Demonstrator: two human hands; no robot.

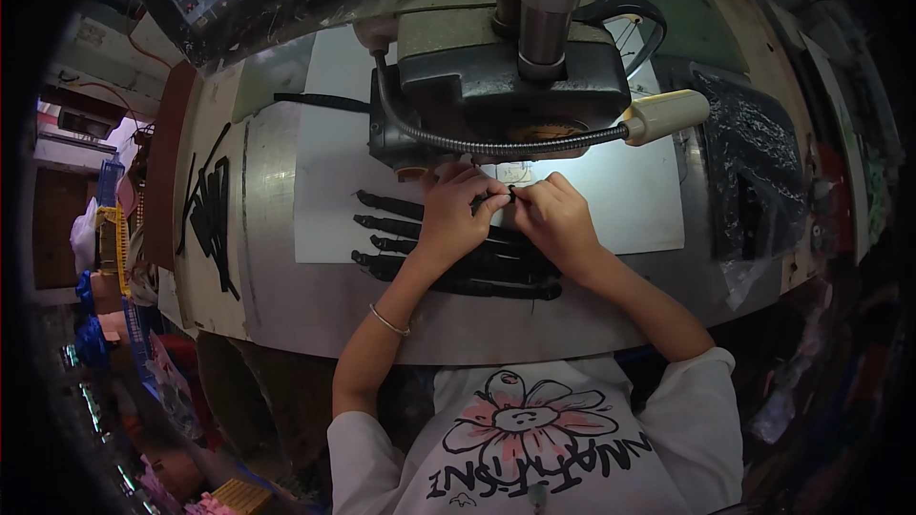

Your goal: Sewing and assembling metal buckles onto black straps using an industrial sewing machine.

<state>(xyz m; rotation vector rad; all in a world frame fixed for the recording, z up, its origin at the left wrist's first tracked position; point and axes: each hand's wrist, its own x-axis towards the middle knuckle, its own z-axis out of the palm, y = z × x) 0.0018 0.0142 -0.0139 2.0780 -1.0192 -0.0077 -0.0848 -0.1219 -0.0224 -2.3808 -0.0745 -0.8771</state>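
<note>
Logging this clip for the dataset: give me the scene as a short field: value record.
Left hand: pinching a small black piece
Right hand: fingertips on the same piece
Nearer the body: black strips, roughly side by side
Surface: white sheet on metal tabletop
Overhead: sewing machine, gooseneck lamp
Far left: tangled black bunch

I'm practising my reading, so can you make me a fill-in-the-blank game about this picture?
1. Near the left hand and the right hand lie long strips coloured ____.
2. A bracelet is worn on the ____ arm.
3. The shirt shows a big drawn ____ with petals and a smile.
4. The sheet under the hands is coloured ____.

Missing words: black; left; flower; white.
</note>
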